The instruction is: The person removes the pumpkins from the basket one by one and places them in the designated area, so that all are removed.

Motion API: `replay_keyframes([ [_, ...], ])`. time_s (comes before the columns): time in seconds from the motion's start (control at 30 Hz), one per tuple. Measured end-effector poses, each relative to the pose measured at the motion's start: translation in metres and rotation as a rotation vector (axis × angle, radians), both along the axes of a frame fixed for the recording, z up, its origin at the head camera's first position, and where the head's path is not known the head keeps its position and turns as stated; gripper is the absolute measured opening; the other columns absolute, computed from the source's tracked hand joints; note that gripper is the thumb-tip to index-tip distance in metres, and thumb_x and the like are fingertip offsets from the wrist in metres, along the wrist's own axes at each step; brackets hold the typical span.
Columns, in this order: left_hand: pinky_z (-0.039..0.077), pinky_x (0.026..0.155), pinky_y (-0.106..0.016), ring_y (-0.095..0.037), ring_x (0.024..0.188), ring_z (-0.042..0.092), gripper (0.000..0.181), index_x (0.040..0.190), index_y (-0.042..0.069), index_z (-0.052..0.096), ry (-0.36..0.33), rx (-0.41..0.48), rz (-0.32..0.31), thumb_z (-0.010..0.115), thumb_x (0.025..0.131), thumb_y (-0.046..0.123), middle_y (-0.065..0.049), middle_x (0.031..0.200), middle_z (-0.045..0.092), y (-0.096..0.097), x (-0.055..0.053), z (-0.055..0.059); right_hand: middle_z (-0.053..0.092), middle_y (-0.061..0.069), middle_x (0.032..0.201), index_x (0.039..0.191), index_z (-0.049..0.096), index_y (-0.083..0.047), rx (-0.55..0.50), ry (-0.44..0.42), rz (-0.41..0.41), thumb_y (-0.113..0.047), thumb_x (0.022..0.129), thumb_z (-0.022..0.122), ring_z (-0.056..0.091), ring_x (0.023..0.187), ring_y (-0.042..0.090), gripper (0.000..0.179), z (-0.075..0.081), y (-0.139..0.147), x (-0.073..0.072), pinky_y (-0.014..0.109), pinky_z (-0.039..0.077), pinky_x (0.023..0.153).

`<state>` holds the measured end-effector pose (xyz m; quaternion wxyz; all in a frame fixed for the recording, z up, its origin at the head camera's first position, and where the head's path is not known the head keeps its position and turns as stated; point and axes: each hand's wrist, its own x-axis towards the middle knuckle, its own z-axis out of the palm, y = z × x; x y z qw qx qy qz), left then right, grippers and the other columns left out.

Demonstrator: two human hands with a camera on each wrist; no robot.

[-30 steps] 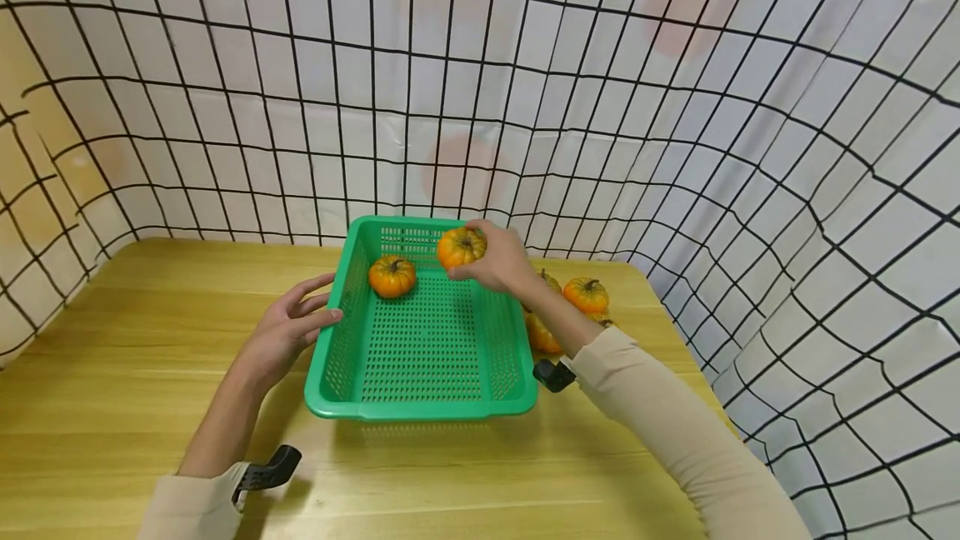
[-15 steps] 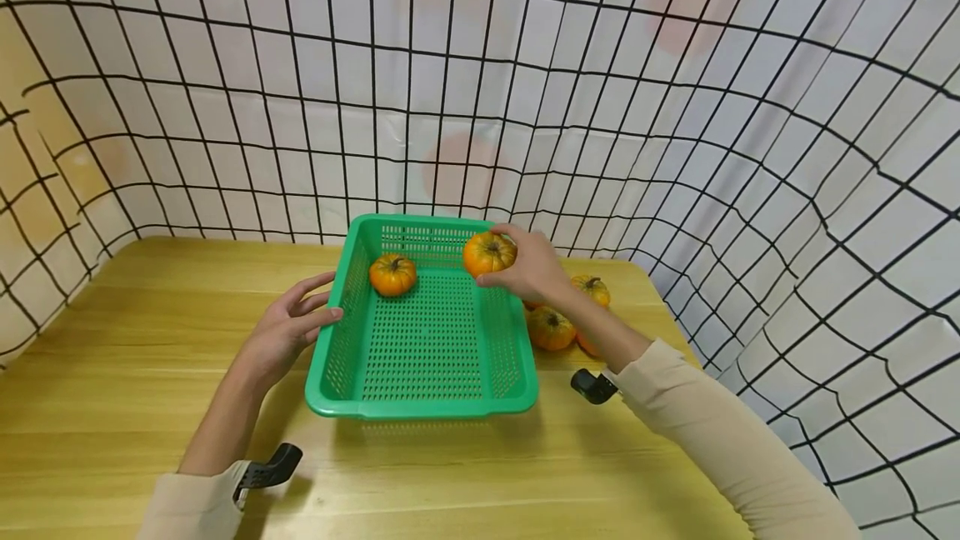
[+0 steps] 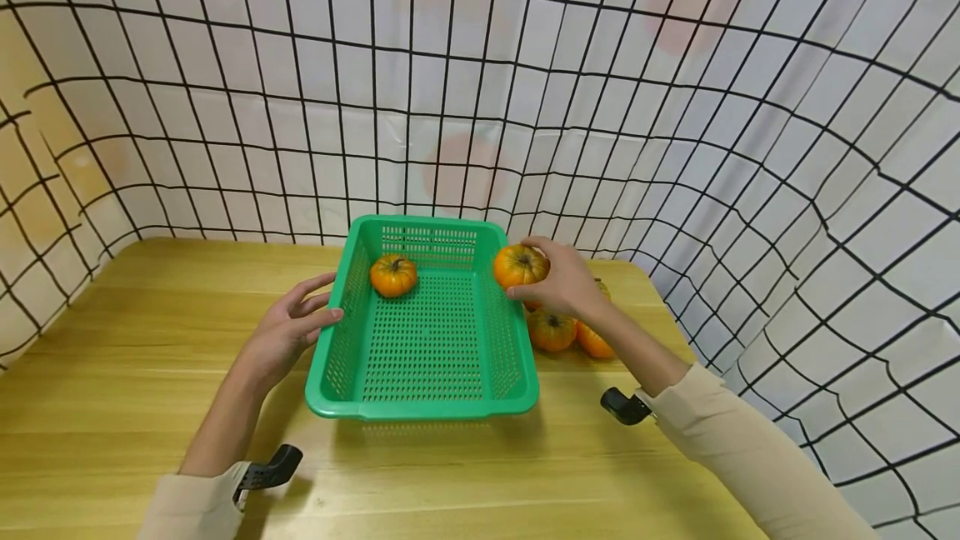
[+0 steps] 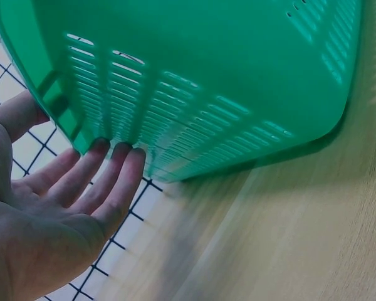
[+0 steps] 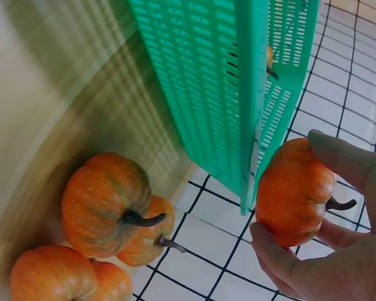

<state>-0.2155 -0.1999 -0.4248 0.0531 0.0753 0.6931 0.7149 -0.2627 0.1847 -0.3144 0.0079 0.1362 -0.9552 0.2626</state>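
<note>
A green plastic basket (image 3: 423, 407) stands on the table. One small orange pumpkin (image 3: 393, 276) lies inside, at its back left. My right hand (image 3: 567, 280) grips another small pumpkin (image 3: 517, 266) between thumb and fingers, raised at the basket's right rim; its stem points toward the palm in the right wrist view. To the left, my left hand (image 3: 285, 332) touches the basket: the thumb tip lies on the rim, and the rather straight fingers meet the slotted outer wall, as the left wrist view shows. Several more pumpkins (image 5: 106, 204) sit on the table right of the basket, partly hidden by my right arm.
The wooden table (image 3: 172, 307) extends on both sides and in front of the basket. White sheeting with a black grid (image 3: 465, 107) rises behind and at both sides of the table. A black wrist camera mount (image 3: 624, 407) sticks out from my right sleeve.
My right hand has carried its pumpkin rightward, from above the basket's inside to its right rim, uncovering more of the pumpkins on the table. The left hand and basket have stayed put.
</note>
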Motion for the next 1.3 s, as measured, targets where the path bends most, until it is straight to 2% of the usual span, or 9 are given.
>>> replay_keyframes([
  [0.2, 0.056, 0.093, -0.026, -0.012, 0.115, 0.065, 0.073, 0.16, 0.012, 0.027, -0.005, 0.004, 0.004, 0.066, 0.099, 0.016, -0.026, 0.154, 0.04, 0.001, 0.0, -0.001, 0.05, 0.021, 0.148, 0.15, 0.048, -0.014, -0.006, -0.002, -0.014, -0.031, 0.082, 0.084, 0.048, 0.131, 0.041, 0.079, -0.007, 0.011, 0.003, 0.059, 0.044, 0.106],
  [0.53, 0.056, 0.093, -0.026, -0.012, 0.115, 0.065, 0.073, 0.16, 0.011, 0.027, -0.003, 0.003, 0.003, 0.066, 0.099, 0.015, -0.026, 0.154, 0.04, 0.0, 0.0, -0.001, 0.049, 0.021, 0.149, 0.148, 0.048, -0.009, -0.007, 0.002, 0.009, -0.027, 0.079, 0.086, 0.049, 0.132, 0.041, 0.08, -0.011, 0.03, 0.009, 0.06, 0.041, 0.11],
  [0.73, 0.056, 0.093, -0.026, -0.013, 0.116, 0.064, 0.073, 0.16, 0.011, 0.027, -0.001, 0.015, -0.001, 0.066, 0.099, 0.015, -0.026, 0.154, 0.039, 0.0, 0.001, 0.001, 0.05, 0.022, 0.147, 0.147, 0.049, -0.011, -0.004, -0.051, 0.013, -0.025, 0.078, 0.087, 0.051, 0.127, 0.042, 0.081, -0.015, 0.043, 0.014, 0.06, 0.043, 0.106],
  [0.93, 0.058, 0.091, -0.028, -0.014, 0.114, 0.066, 0.073, 0.16, 0.01, 0.027, -0.001, 0.023, 0.001, 0.067, 0.099, 0.015, -0.027, 0.154, 0.039, 0.0, 0.001, 0.001, 0.046, 0.026, 0.15, 0.147, 0.046, -0.014, 0.016, -0.129, 0.002, -0.028, 0.078, 0.086, 0.045, 0.135, 0.048, 0.08, -0.018, 0.05, 0.021, 0.065, 0.04, 0.108],
  [1.3, 0.057, 0.092, -0.028, -0.016, 0.117, 0.065, 0.073, 0.16, 0.011, 0.027, -0.007, 0.021, -0.002, 0.067, 0.099, 0.016, -0.026, 0.154, 0.039, 0.0, 0.0, -0.001, 0.049, 0.029, 0.146, 0.146, 0.046, -0.007, 0.054, -0.146, 0.056, -0.033, 0.078, 0.087, 0.052, 0.127, 0.047, 0.084, -0.028, 0.065, 0.029, 0.062, 0.046, 0.102],
])
